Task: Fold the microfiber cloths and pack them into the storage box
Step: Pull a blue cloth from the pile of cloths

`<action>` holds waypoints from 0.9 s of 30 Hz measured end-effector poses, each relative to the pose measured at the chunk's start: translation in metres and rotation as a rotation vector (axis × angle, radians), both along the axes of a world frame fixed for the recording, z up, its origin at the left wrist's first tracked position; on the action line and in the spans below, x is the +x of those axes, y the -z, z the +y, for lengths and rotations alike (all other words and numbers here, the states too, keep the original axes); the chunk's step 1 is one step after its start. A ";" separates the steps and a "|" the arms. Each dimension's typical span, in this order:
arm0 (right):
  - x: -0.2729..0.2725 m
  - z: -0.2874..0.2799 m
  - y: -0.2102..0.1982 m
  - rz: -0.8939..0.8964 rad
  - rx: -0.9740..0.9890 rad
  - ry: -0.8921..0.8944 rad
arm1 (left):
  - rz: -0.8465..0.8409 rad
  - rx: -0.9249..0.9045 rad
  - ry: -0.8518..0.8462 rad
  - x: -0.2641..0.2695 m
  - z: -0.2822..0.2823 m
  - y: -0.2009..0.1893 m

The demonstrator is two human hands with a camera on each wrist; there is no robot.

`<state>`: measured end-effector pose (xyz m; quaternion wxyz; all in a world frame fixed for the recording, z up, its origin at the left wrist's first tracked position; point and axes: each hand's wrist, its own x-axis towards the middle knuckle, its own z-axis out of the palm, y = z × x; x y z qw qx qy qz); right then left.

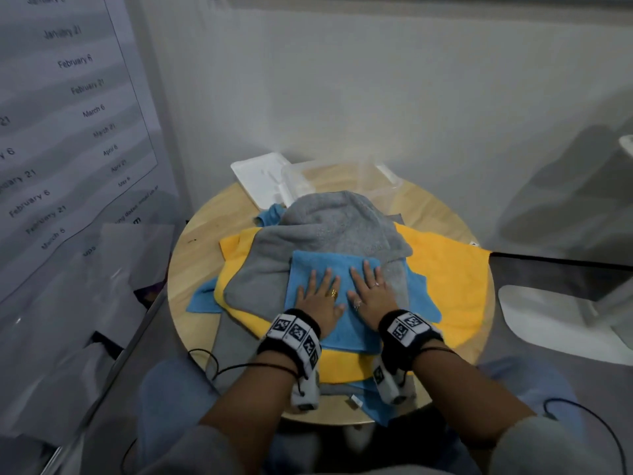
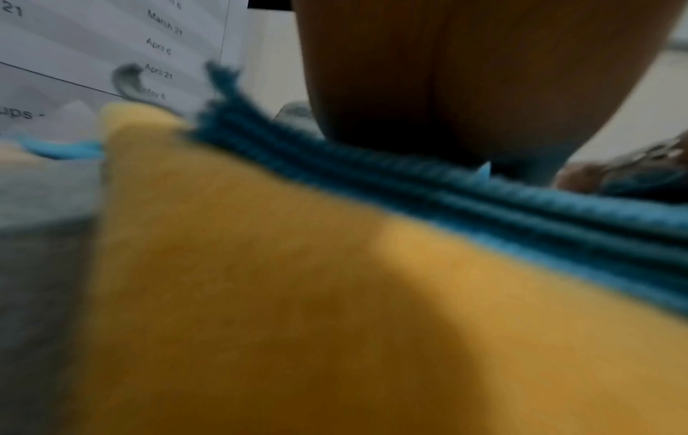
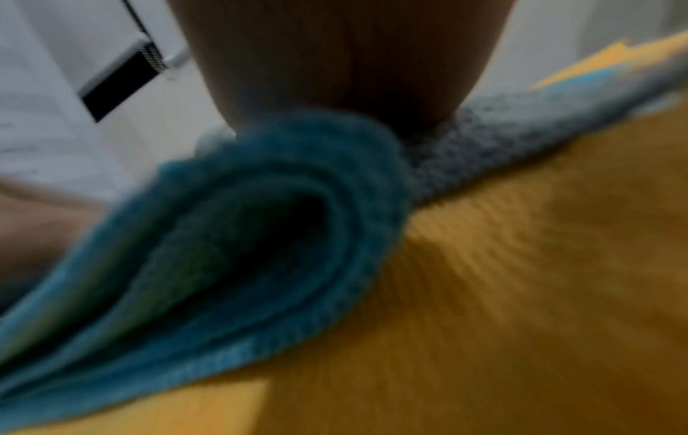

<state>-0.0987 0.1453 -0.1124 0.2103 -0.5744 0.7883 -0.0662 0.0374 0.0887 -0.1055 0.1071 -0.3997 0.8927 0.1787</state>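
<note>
From the head view, the left hand (image 1: 318, 296) and right hand (image 1: 371, 293) are pressing flat, fingers straight, on a folded blue microfiber cloth (image 1: 329, 265) lying atop grey and yellow cloths, the clear plastic storage box (image 1: 342, 176) sitting behind. Both wrist views are showing its stacked blue layers (image 2: 484, 206) (image 3: 260, 235) lying on a yellow microfiber cloth (image 2: 297, 294) (image 3: 521, 294).

Left hand (image 1: 318, 301) and right hand (image 1: 371, 296) lie flat, fingers (image 1: 327, 274) spread.

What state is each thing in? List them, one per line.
Folded blue cloth: folded, flat on the pile.
Left hand: flat on it.
Right hand: flat on it.
Grey cloth: unfolded, heaped.
Yellow cloth: spread, unfolded.
Storage box: open, empty.
Lid: off, beside box.
</note>
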 end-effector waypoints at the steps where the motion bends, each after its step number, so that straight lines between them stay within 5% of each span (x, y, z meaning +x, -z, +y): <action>1: -0.001 0.001 0.005 -0.003 0.049 0.022 | -0.022 0.022 -0.028 0.001 0.001 0.010; 5: -0.014 0.004 0.014 -0.265 -0.216 0.286 | 0.017 0.047 -0.302 0.025 -0.009 0.022; 8: -0.021 -0.003 0.014 -0.351 -0.354 0.562 | 0.295 0.024 -0.542 0.032 -0.026 0.022; 11: -0.025 -0.011 0.008 -0.418 -0.137 0.554 | 0.596 0.189 -0.729 0.026 -0.041 0.019; 14: -0.026 -0.016 -0.002 -0.518 -0.139 0.500 | 0.560 0.559 -0.850 0.029 -0.058 0.009; 17: -0.017 -0.018 -0.024 -0.650 -0.256 0.359 | 0.513 0.732 -0.743 0.036 -0.066 -0.007; 20: -0.004 -0.027 -0.056 -0.732 -0.355 0.276 | 0.798 0.794 -0.679 0.054 -0.070 -0.024; 24: 0.012 -0.083 -0.092 -0.958 -0.340 0.299 | 1.208 0.576 -0.778 0.094 -0.100 -0.062; 27: 0.042 -0.146 -0.101 -1.079 -0.244 0.302 | 1.247 0.172 -0.807 0.125 -0.142 -0.088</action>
